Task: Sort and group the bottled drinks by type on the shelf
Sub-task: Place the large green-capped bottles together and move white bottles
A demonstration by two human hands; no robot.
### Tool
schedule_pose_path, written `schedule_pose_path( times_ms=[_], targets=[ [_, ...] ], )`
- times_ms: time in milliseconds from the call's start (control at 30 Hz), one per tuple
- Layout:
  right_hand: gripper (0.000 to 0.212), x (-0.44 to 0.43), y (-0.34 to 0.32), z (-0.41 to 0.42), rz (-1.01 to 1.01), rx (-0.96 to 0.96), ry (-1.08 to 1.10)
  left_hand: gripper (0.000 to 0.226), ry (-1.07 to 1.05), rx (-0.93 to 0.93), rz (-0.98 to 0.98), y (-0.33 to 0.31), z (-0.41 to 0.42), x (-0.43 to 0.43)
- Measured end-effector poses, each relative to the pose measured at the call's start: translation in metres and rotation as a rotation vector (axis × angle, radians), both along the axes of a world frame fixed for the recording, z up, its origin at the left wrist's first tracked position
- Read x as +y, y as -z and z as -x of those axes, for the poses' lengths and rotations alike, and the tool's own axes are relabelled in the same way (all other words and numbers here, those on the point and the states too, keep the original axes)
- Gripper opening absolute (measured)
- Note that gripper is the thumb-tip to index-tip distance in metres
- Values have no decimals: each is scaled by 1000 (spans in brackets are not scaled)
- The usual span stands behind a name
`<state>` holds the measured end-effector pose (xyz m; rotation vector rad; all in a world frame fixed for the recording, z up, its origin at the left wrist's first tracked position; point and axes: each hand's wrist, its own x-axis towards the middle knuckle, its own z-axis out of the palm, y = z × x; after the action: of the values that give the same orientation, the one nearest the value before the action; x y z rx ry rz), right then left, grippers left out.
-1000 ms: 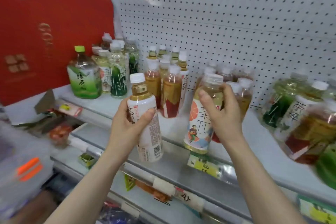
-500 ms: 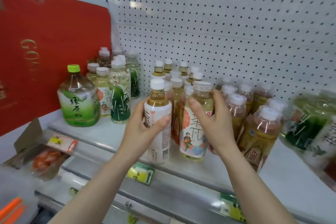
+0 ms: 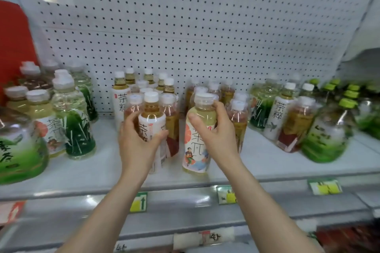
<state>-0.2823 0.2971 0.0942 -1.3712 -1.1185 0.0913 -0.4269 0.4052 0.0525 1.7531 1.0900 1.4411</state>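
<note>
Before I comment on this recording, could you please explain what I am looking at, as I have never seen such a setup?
No machine here: a person wears one camera on the head, looking down at their own two bare hands. The left hand grips a white-label bottle; the right hand grips an orange-label bottle. Both are upright at the front of a white shelf, before a pegboard. Other bottles cluster behind and beside them, among them green-label bottles on the left.

On shelf (image 3: 267,162), before pegboard (image 3: 185,26): left bottle (image 3: 153,121) beside right bottle (image 3: 198,146) at front; middle cluster (image 3: 168,85) behind them; left cluster (image 3: 70,113) and right cluster (image 3: 281,113) flanking.
</note>
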Motion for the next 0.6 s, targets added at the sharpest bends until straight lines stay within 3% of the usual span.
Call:
schedule_pose_path(
  times_ms=[133, 367, 500, 600],
  targets=[
    [39, -24, 2, -4, -12, 60, 76, 80, 17, 9, -11, 0, 5, -12],
    [37, -87, 2, -43, -92, 99, 218, 59, -12, -108, -256, -13, -6, -62],
    [37, -122, 5, -86, -127, 112, 333, 54, 261, -171, -268, -29, -46, -100],
    [37, -151, 7, -128, -163, 136, 372, 48, 428, -101, -280, -29, -88, -126]
  ],
)
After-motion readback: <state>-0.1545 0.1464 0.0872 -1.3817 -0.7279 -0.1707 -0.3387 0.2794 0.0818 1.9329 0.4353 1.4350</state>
